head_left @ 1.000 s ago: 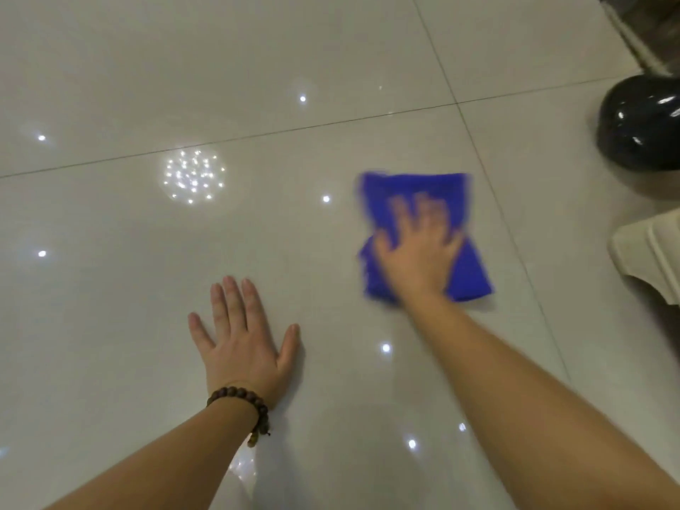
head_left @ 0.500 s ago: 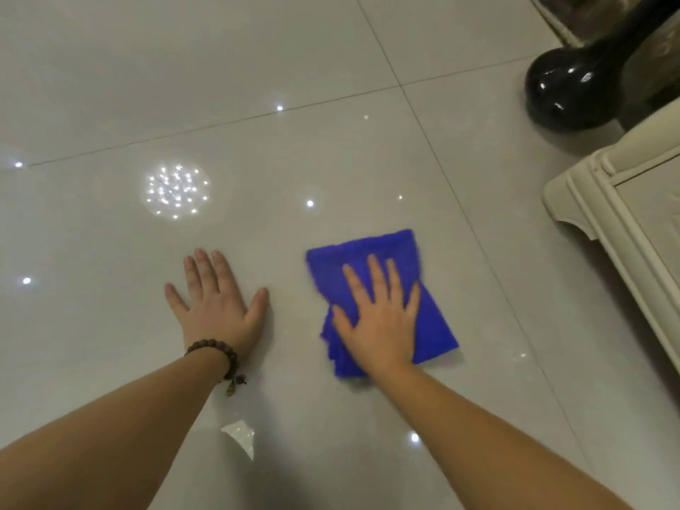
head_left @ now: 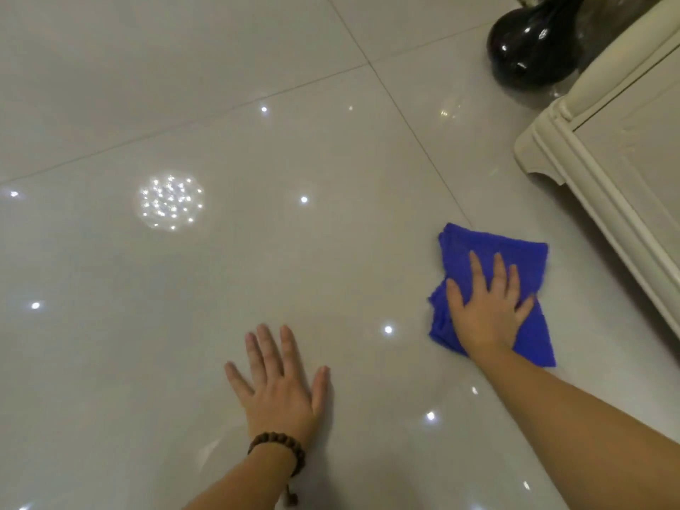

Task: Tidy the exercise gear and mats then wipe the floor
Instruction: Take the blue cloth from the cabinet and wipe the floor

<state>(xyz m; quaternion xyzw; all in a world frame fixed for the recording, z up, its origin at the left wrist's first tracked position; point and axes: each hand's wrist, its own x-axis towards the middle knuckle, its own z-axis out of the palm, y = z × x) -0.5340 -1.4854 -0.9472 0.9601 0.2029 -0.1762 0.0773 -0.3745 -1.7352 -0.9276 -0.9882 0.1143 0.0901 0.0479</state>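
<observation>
Head view looks down over both arms to a glossy tiled floor (head_left: 184, 86) dotted with reflected ceiling lights. The right hand (head_left: 485, 311) lies flat on a folded blue cloth (head_left: 515, 252), fingers straight and a little spread, pressing it to the tile rather than gripping it; the cloth's far edge and near corner stick out beyond the palm. The left hand (head_left: 279, 384) is planted on bare tile well to the left of the cloth, fingers straight and spread, holding nothing, a beaded bracelet (head_left: 283, 449) on its wrist; it looks like a prop for the person's weight. Beyond and to the right of the right hand stands a cream cabinet (head_left: 607, 149), with a shiny black vase (head_left: 530, 53) just past its corner. The cloth looks soft, light and limp, so I'd guess it bunches or slides out from under the hand on such a slick surface unless the palm keeps even pressure over its middle. To lift it, pinching the folded layers together at one edge would keep it from falling open.
</observation>
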